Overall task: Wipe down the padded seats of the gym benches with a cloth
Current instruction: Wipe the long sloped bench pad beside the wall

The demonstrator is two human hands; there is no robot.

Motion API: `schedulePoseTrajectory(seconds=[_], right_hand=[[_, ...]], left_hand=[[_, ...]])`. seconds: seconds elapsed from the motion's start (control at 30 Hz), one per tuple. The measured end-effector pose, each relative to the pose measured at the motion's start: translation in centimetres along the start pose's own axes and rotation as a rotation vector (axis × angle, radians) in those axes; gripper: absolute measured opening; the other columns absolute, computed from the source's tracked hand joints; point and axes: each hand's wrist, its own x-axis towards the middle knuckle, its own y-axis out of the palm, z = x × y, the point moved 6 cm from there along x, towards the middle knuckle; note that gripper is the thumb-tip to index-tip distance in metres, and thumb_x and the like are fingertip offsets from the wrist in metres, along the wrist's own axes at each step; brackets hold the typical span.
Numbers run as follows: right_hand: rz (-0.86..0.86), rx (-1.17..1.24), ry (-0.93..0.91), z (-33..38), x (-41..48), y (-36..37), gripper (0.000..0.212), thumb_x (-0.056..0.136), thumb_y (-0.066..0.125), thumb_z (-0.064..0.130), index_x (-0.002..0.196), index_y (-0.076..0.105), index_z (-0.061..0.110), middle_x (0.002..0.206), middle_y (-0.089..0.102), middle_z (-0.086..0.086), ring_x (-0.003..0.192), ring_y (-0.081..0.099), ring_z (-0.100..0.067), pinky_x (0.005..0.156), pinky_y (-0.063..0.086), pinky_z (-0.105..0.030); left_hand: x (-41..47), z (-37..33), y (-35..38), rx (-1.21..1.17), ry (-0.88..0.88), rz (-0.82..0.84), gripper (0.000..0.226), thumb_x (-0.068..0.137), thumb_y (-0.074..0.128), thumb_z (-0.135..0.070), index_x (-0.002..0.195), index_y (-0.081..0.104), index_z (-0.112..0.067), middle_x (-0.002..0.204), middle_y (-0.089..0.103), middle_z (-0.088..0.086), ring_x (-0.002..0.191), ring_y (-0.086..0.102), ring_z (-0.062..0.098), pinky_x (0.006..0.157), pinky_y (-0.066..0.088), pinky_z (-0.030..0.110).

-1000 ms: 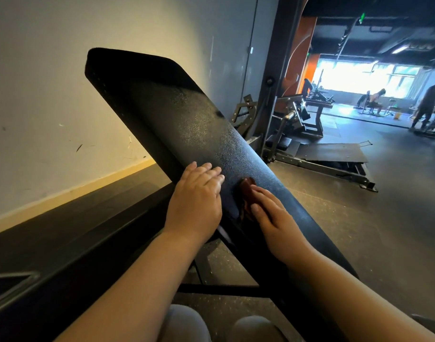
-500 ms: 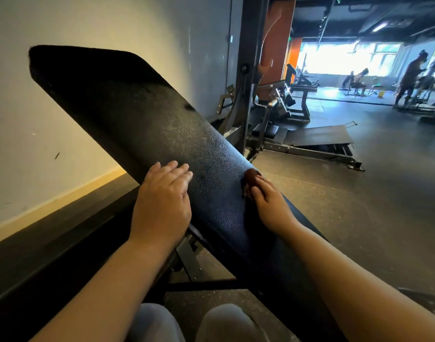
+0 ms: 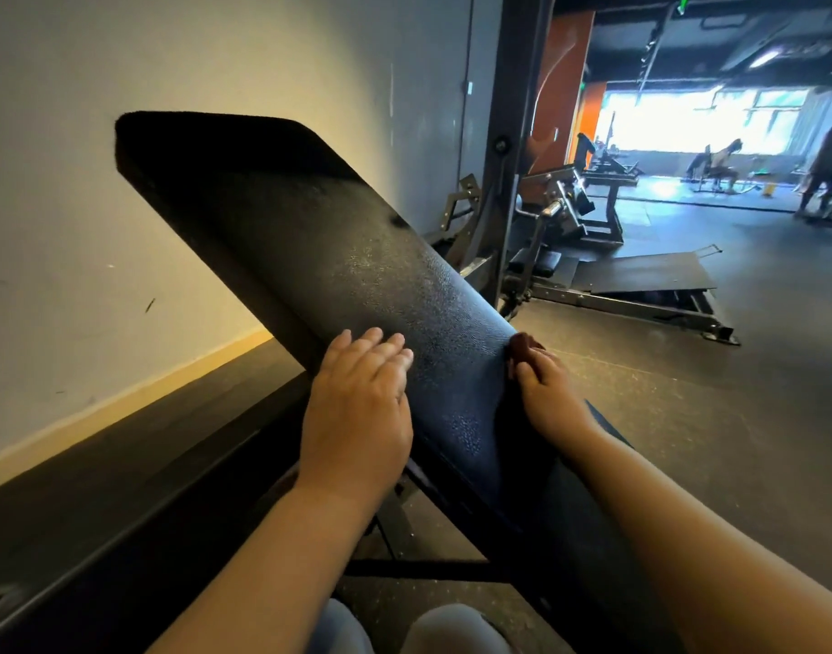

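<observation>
So the cloth [image 3: 522, 350] is a small dark reddish-brown wad, sitting right on the right-hand edge of the padded bench back [image 3: 357, 276], at about 3 o'clock from the middle of the shot. The right hand [image 3: 548, 394] has its fingers curled around it, pinning it against the rim of the pad, with the forearm coming in from 5 o'clock. The left hand [image 3: 357, 413] lies flat on the pad's left edge, fingers straight and together, pointing toward 1 o'clock, grasping nothing, just resting palm-down. The pad itself is long, black and tilted, with rounded corners and a pebbly leather-like grain that catches some shine near the hands; its top end points to 11 o'clock. No readable brand or writing anywhere on it that I can see. A black metal frame [image 3: 404, 568] runs underneath, over speckled rubbery flooring [image 3: 688, 417]. At 9 o'clock there's a plain pale wall [image 3: 121, 181] with a yellowish baseboard. Out at 2 o'clock sits a black machine [image 3: 570, 205] with a flat platform, an orange pillar [image 3: 558, 87] and bright windows [image 3: 697, 120], with a couple of people too far off to make out.
</observation>
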Motion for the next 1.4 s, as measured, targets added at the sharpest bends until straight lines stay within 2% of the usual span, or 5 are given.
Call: schedulePoseTrajectory(seconds=[0.23,0.47,0.67,1.3,1.4], right_hand=[[0.251,0.002,-0.525,8.1,-8.2,2.7,0.048,0.102,0.051,0.034,0.149,0.044,0.036,0.152,0.037,0.023,0.142,0.029,0.003,0.116,0.024,-0.022],[0.07,0.005,-0.23,6.8,-4.2,2.4,0.043,0.103,0.049,0.025,0.147,0.047,0.024,0.155,0.039,0.006,0.145,0.032,-0.014,0.119,0.024,-0.033],[0.274,0.007,-0.509,10.8,-8.0,4.3,0.053,0.096,0.047,0.047,0.148,0.038,0.045,0.152,0.029,0.033,0.141,0.023,0.01,0.116,0.023,-0.025],[0.157,0.035,-0.474,18.0,-2.2,7.2,0.048,0.103,0.05,0.027,0.15,0.041,0.029,0.159,0.03,0.012,0.148,0.022,-0.007,0.122,0.018,-0.033],[0.279,-0.007,-0.627,20.1,-5.1,8.3,0.052,0.103,0.048,0.034,0.151,0.032,0.043,0.156,0.018,0.031,0.145,0.006,0.011,0.12,0.01,-0.025]], left_hand=[[-0.2,0.5,-0.1,0.009,0.009,0.061,0.05,0.095,0.029,-0.02,0.127,0.067,-0.013,0.136,0.062,0.001,0.136,0.047,0.018,0.119,0.03,0.044],[0.1,1.1,-1.2,0.007,0.07,0.129,0.057,0.093,0.023,-0.025,0.134,0.062,-0.016,0.143,0.057,-0.002,0.14,0.042,0.014,0.121,0.016,0.033],[1.0,3.0,-2.5,-0.013,-0.028,0.08,0.054,0.097,0.023,-0.026,0.137,0.058,-0.017,0.147,0.053,-0.005,0.145,0.033,0.011,0.124,0.01,0.037],[2.4,6.5,-5.0,-0.12,-0.241,0.014,0.066,0.095,0.003,-0.033,0.158,0.022,-0.023,0.166,0.009,-0.014,0.149,-0.011,-0.004,0.12,-0.014,0.026],[2.1,7.1,-5.3,-0.137,-0.315,-0.009,0.063,0.098,0.003,-0.037,0.158,0.018,-0.026,0.165,0.004,-0.017,0.147,-0.014,-0.006,0.12,-0.014,0.024]])
